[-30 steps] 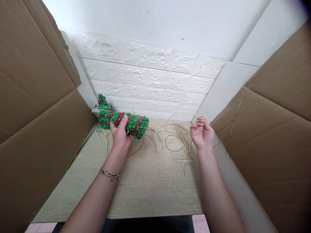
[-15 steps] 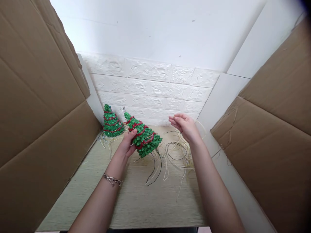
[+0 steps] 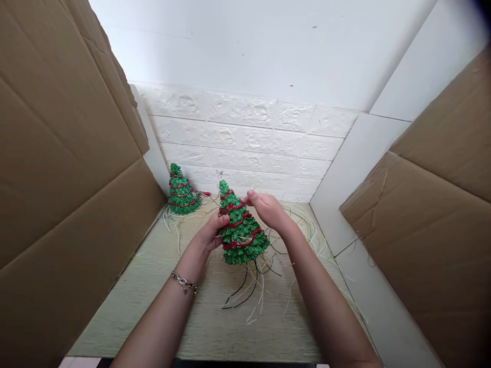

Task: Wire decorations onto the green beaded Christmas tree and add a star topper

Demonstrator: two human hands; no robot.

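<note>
A small green Christmas tree ornament (image 3: 243, 230) with red garlands leans to the left, a star at its tip. My left hand (image 3: 215, 230) is closed round its left side, thumb on the front. My right hand (image 3: 266, 207) is pinched at the tree's upper right side; a thin pale wire (image 3: 253, 187) seems to show at its fingertips, which are partly hidden. Black and whitish wires (image 3: 256, 286) hang from below the tree's base to the table.
A second green tree (image 3: 182, 194) stands at the back left, with wires about its base and a red piece (image 3: 204, 193) beside it. Loose pale wires (image 3: 314, 232) spread behind my right arm. Cardboard panels (image 3: 76, 220) flank the table (image 3: 153, 301); a white brick-patterned wall (image 3: 245, 135) rises behind.
My right hand has moved left to the tree's side, and the pale wires behind it have shifted. The held tree is more upright and further right.
</note>
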